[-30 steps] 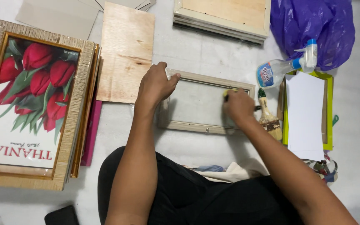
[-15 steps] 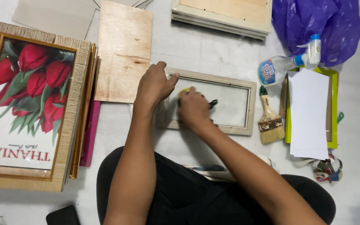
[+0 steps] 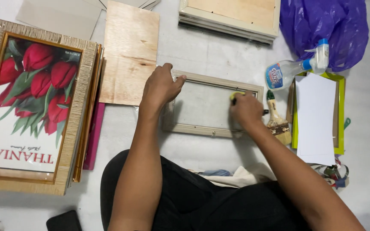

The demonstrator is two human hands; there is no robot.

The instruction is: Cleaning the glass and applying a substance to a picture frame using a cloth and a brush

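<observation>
A small beige picture frame (image 3: 202, 128) lies flat on the pale floor in front of me. My left hand (image 3: 159, 87) presses down on its upper left corner. My right hand (image 3: 246, 110) rests on the frame's right end, its fingers closed around a small yellow-green tool (image 3: 235, 94) with a dark tip that touches the frame's inner right side. The tool is mostly hidden under my fingers.
A large tulip picture in a woven frame (image 3: 26, 107) lies left on a stack. A plywood board (image 3: 129, 51) sits beside it. A spray bottle (image 3: 298, 67), brush (image 3: 277, 122), green frame with white sheet (image 3: 317, 115), purple bag (image 3: 322, 25) and stacked frames (image 3: 232, 17) lie right and behind.
My right hand went from the frame's right side to its left-middle, then back to the right end. My left hand stayed on the upper left corner.
</observation>
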